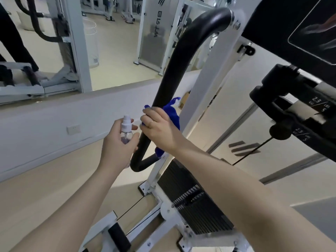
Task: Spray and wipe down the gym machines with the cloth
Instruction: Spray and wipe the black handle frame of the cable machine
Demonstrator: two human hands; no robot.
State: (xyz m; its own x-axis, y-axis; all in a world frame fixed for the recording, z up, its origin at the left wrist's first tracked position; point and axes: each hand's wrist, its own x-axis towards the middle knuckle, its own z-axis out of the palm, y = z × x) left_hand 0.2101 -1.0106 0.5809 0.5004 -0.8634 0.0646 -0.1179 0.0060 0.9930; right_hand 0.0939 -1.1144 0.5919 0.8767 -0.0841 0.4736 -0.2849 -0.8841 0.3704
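A white-framed gym machine [205, 99] filled the right half of the view, its dark weight stack [192, 200] low down near the floor and a thin cable [252, 151] running off to the right. A thick black curved bar [174, 70] rose from a bend near the frame's foot, arched up and met the white upright at the top. Behind it, a wall mirror [116, 42] reflected other white machines above a pale wall with a socket plate [73, 128].

Both bare forearms reached up from the bottom edge toward the bar. The right hand [157, 126], wrist slightly bent and a ring on one finger, had its fingers curled round the bar with the blue cloth [172, 115] pressed between palm and tube; folds of cloth stuck out above the knuckles and hung below the wrist.

The left hand [116, 142] stood just beside the bar's left edge, fingers wrapped round a small clear spray bottle [125, 131] held upright, its white nozzle just beside the right hand's knuckles and its forefinger stretched out behind the bottle's neck.
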